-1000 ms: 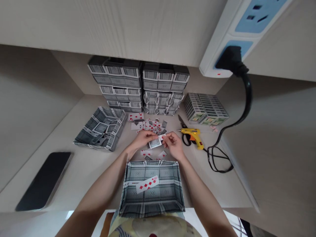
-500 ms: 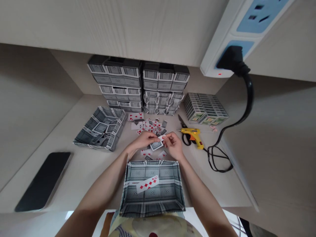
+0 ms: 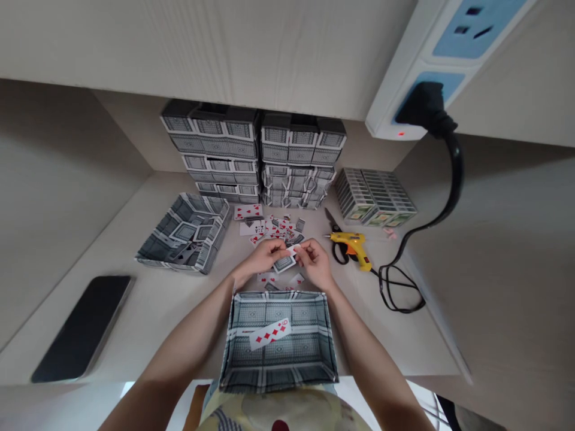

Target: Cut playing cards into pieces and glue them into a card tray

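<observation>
Both hands meet over the middle of the desk at one playing card (image 3: pixel 284 263), its patterned back showing. My left hand (image 3: pixel 266 256) pinches the card's left side. On its upper right edge, the fingers of my right hand (image 3: pixel 314 261) are closed, where a white part of the card shows. Cut and whole playing cards (image 3: pixel 279 227) lie scattered just beyond and below the hands. Between my forearms stands an open box made of cards (image 3: pixel 278 380), with a cut strip of a red diamond card (image 3: pixel 270 334) inside.
A second card box (image 3: pixel 211 251) holding card pieces stands at left, near a black phone (image 3: pixel 83 329). Stacked card boxes (image 3: pixel 220 143) line the back. On the right are a yellow glue gun (image 3: pixel 353 242) with its cord, scissors (image 3: pixel 340 252), card packs (image 3: pixel 377 197) and a power strip (image 3: pixel 417 114) overhead.
Almost nothing differs. Both hands stay on the card with only slight finger movement, and the whole view has shifted a little.
</observation>
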Demonstrator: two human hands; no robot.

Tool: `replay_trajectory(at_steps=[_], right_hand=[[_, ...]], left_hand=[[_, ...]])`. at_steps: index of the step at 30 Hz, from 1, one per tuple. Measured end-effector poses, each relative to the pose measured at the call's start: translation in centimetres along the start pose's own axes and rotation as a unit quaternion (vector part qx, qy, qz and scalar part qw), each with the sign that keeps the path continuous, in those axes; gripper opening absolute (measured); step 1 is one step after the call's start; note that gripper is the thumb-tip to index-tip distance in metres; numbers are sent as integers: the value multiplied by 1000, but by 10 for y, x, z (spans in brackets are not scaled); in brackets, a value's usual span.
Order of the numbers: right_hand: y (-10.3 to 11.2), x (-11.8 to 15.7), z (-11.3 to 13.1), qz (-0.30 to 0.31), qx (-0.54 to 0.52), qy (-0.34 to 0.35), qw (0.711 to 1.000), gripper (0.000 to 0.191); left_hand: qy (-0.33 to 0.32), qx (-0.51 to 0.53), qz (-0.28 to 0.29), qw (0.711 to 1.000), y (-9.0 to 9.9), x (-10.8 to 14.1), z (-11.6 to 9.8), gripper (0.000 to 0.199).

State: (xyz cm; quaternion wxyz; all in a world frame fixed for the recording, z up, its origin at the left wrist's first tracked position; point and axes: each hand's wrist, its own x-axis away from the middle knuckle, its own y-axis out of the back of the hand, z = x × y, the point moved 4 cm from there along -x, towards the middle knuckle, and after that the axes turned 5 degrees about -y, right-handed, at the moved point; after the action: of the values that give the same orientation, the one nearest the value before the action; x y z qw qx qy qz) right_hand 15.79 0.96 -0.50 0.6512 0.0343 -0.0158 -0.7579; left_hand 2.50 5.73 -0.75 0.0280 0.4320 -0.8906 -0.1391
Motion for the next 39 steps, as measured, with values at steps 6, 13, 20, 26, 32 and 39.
replay_trajectory(at_steps=[6, 13, 20, 26, 32, 39], right_hand=[[3, -1, -2, -5, -10, -6, 1000, 22], [6, -1, 1, -10, -6, -9, 1000, 24], [1, 2, 2, 2, -5, -2, 1000, 23], [2, 1, 6, 10, -28, -12, 999, 25], [9, 2, 12, -29, -6, -20, 999, 32], [20, 2, 10, -109, 42, 7, 993, 32]], left_hand=[[1, 2, -9, 1000, 0, -2, 0, 30], [11, 40, 20, 999, 0, -1, 0, 30], [-12, 3, -37, 999, 0, 4, -2, 25], [-23, 3, -57, 998, 1, 4, -3, 23], [-14, -38, -87, 995, 0, 6, -2, 22], [-5, -74, -98, 992, 1, 6, -2, 21]])
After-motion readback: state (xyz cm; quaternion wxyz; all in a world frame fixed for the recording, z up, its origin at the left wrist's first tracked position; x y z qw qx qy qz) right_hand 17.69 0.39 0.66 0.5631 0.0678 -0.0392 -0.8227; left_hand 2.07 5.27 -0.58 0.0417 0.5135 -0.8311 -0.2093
